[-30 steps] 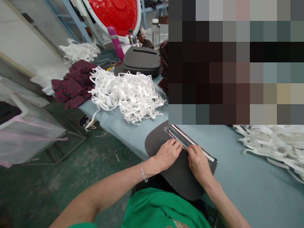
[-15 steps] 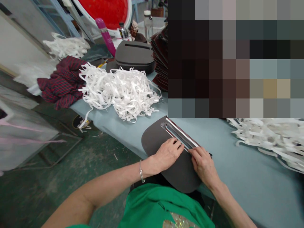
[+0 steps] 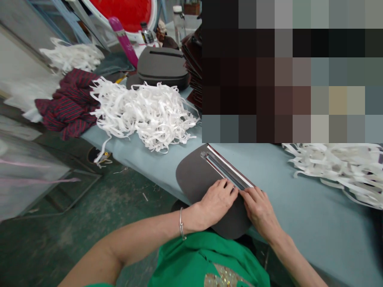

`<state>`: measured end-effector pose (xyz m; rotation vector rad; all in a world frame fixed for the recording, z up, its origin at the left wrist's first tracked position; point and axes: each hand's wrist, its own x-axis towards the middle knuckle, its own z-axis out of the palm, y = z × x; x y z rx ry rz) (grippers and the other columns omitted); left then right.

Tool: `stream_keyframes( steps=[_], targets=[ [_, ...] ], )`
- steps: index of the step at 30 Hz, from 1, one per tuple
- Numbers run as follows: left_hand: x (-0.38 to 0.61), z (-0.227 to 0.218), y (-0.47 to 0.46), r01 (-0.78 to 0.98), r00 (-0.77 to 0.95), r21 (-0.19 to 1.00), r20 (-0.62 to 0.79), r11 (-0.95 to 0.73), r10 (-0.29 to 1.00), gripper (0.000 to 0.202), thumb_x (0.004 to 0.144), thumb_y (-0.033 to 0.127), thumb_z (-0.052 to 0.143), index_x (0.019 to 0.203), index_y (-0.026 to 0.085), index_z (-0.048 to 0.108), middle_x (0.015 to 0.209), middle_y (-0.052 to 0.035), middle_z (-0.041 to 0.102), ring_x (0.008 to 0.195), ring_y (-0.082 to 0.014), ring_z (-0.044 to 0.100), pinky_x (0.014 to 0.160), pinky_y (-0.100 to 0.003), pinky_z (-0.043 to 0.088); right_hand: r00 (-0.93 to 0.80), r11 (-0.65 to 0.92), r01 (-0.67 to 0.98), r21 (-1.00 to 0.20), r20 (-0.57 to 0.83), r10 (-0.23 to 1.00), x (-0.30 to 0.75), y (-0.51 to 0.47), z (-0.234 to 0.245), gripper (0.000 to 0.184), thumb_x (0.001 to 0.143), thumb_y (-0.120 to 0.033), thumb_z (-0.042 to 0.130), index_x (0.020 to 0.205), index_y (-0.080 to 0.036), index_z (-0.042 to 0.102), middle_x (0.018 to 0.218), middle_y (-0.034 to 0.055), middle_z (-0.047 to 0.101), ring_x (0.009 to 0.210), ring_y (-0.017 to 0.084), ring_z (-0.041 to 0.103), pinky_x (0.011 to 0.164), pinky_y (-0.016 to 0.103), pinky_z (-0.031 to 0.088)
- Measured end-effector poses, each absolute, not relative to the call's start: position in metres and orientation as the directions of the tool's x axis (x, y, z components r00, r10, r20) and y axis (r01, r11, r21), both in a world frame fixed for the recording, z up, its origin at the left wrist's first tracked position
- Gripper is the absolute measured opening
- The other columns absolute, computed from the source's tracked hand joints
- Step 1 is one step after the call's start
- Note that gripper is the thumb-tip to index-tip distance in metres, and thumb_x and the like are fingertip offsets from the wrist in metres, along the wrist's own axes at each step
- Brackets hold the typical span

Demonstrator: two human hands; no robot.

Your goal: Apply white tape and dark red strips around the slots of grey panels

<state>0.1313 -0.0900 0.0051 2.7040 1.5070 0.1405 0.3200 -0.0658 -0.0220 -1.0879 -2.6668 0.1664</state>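
Left hand [image 3: 216, 204] and right hand [image 3: 259, 207] are touching a grey panel [image 3: 194, 174] crossing the table's [image 3: 287, 195] near edge.
Its slot [image 3: 226, 171] is running far-left to near-right, right hand sitting nearer the right end; fingers are resting bunched, pinch unclear.

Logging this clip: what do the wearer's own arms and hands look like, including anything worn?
The left hand and right hand are ungloved, the forearms bare. A thin, silver-coloured metal bracelet circles the left wrist; the right shows none. The green fabric shirt bears a glittery gold patch.
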Motion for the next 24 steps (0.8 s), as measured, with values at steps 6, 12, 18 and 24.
stream_keyframes(
  steps=[6, 12, 18, 24],
  targets=[
    [0.141, 0.002, -0.095, 0.827, 0.551, 0.095, 0.068, -0.555, 0.832, 0.027, 0.091, 0.019, 0.043, 0.117, 0.013, 0.05, 0.115, -0.0111, 0.056, 0.111, -0.0219, 0.05, 0.091, -0.037, 0.044, -0.644, 0.678, 0.67, -0.301, 0.218, 0.733, 0.33, -0.074, -0.028, 0.028, 0.091, -0.015, 0.039, 0.108, -0.017, 0.061, 0.095, 0.0104, 0.056, 0.088, 0.021, 0.049, 0.072, 0.036, 0.044],
    [0.151, -0.001, -0.106, 0.842, 0.537, -0.007, 0.097, -0.539, 0.838, 0.031, 0.09, 0.021, 0.044, 0.119, 0.011, 0.051, 0.123, -0.013, 0.053, 0.118, -0.0275, 0.047, 0.095, -0.041, 0.043, -0.582, 0.646, 0.658, -0.388, 0.282, 0.762, 0.335, -0.082, -0.032, 0.026, 0.09, -0.014, 0.041, 0.107, -0.019, 0.059, 0.096, 0.0094, 0.055, 0.089, 0.02, 0.05, 0.074, 0.036, 0.046],
    [0.152, -0.008, -0.111, 0.84, 0.54, -0.019, 0.129, -0.542, 0.832, 0.032, 0.092, 0.023, 0.042, 0.122, 0.013, 0.05, 0.126, -0.013, 0.052, 0.121, -0.0279, 0.046, 0.099, -0.043, 0.042, -0.556, 0.634, 0.645, -0.428, 0.307, 0.773, 0.336, -0.083, -0.038, 0.022, 0.089, -0.013, 0.043, 0.104, -0.018, 0.059, 0.096, 0.0093, 0.056, 0.089, 0.02, 0.051, 0.076, 0.037, 0.047],
    [0.142, -0.03, -0.114, 0.82, 0.51, 0.171, 0.218, -0.547, 0.832, 0.034, 0.092, 0.018, 0.04, 0.124, 0.013, 0.049, 0.126, -0.0133, 0.055, 0.125, -0.0251, 0.044, 0.102, -0.044, 0.042, -0.407, 0.515, 0.605, -0.607, 0.319, 0.856, 0.339, -0.088, -0.045, 0.013, 0.088, -0.017, 0.045, 0.097, -0.02, 0.054, 0.096, 0.0085, 0.056, 0.092, 0.019, 0.054, 0.08, 0.037, 0.047]
  ],
)
